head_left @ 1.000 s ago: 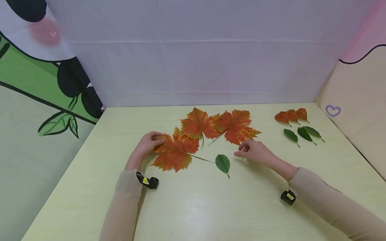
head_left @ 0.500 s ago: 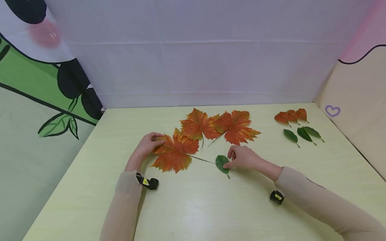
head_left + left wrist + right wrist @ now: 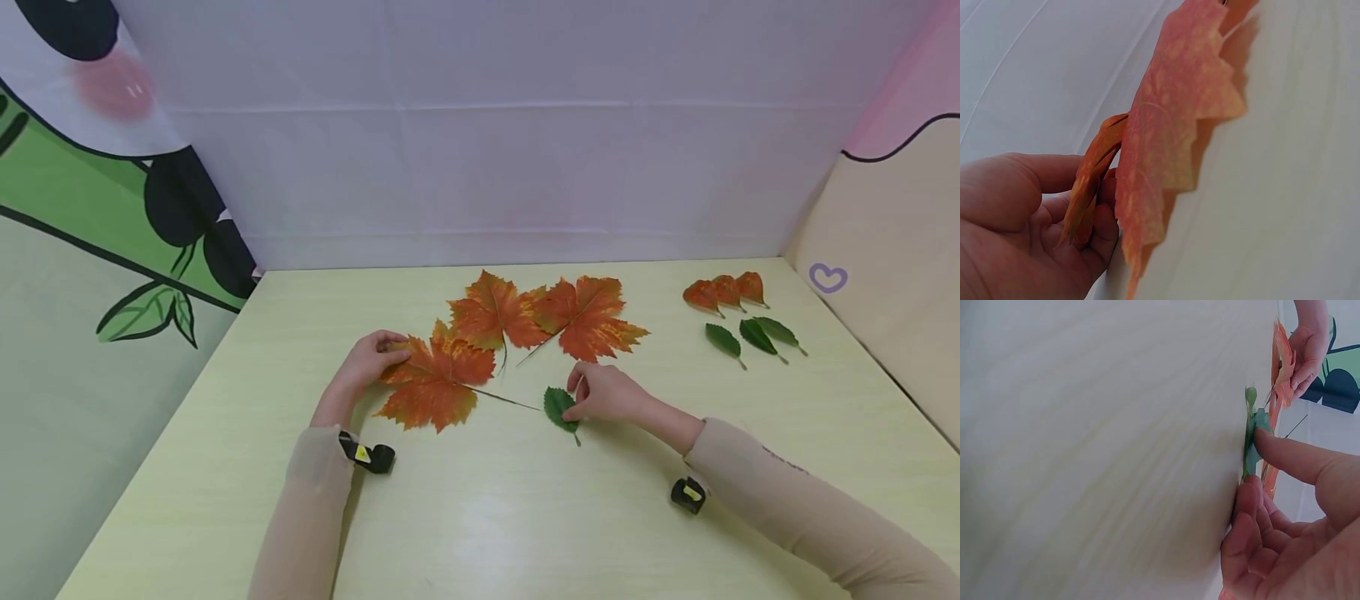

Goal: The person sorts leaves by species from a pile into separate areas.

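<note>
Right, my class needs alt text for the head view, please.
A person's right hand touches a small green leaf on a pale table while their left hand holds a large orange leaf. Two more large orange leaves lie beyond; at far right are three small orange leaves and three green leaves.

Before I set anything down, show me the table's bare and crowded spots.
Bare: the near table between both sleeves, and left of the left hand. Crowded: the centre, with three orange leaves, a green leaf and the right hand; the far right corner, with six small leaves.
</note>
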`<state>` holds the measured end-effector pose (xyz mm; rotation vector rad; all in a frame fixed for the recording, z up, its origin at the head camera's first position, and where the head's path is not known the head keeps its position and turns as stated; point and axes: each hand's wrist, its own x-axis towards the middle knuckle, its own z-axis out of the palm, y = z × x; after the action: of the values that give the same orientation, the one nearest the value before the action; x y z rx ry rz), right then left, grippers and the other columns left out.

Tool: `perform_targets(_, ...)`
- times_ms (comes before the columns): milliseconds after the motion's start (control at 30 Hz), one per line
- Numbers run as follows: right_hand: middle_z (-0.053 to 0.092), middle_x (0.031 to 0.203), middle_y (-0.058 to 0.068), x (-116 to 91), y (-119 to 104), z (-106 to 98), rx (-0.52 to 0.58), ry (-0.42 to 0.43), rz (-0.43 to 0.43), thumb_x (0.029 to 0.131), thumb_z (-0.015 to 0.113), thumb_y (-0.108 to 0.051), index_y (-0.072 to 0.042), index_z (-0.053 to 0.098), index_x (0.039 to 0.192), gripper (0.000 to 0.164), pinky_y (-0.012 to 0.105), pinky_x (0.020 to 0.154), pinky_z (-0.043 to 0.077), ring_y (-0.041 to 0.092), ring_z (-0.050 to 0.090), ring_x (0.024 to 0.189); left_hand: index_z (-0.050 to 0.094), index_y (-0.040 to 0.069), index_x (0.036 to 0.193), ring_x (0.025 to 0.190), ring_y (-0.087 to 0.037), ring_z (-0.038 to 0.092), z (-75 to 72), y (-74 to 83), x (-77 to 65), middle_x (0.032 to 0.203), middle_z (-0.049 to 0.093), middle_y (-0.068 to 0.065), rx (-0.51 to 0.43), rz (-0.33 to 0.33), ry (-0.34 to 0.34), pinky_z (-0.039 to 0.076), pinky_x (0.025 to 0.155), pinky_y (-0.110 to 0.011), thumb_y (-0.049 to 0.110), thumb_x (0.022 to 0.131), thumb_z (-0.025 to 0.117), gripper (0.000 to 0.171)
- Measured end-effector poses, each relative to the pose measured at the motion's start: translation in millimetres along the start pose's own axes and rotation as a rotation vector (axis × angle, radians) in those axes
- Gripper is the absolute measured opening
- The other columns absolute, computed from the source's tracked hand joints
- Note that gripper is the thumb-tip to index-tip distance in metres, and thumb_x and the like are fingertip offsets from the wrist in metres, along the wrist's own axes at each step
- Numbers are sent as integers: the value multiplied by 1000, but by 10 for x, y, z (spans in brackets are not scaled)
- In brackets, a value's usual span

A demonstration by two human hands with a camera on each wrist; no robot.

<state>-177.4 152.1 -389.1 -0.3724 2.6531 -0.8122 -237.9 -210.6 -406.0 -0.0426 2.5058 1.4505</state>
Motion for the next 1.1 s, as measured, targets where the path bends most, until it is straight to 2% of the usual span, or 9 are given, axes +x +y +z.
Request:
perform_targets(267,56,73,1,-24,-24,-40,31,2,-18,70,78,-22,-6,54,92,37,27,61,41,14,51,64,50,2,123,90,-21,46,-7,-2,17,105,51,-11,-7,2,10,40,77,-27,19,90,57,37)
perform_targets(567,54,83,4,-10,-83,-44,-59,-27,25,72,76,-16,-4,52,103,41,29,64,41,18,48,72,49,2,124,90,-21,46,-1,0,11,105,51,-10,-9,-3,3,40,78,-27,18,91,56,38)
perform_targets(800,54,87,7,-8,-77,-47,2,-41,50,72,71,-6,-2,51,106,40,28,67,44,19,48,77,49,1,124,93,-22,48,7,5,4,110,51,-13,-16,0,-3,40,80,-28,18,91,56,38)
perform_targets(1000,54,92,9,-16,33,-122,76,-24,66,75,69,-5,-2,51,109,39,28,68,45,21,50,82,49,2,124,90,-20,50,1,5,-3,106,52,-10,-29,9,-5,42,76,-27,18,90,56,38)
perform_targets(1100,54,90,9,-41,108,-192,99,-22,83,76,69,-6,-1,52,110,38,27,66,44,21,50,80,48,1,125,87,-18,50,-1,1,-10,103,52,-9,-24,16,-11,42,75,-25,18,90,57,39)
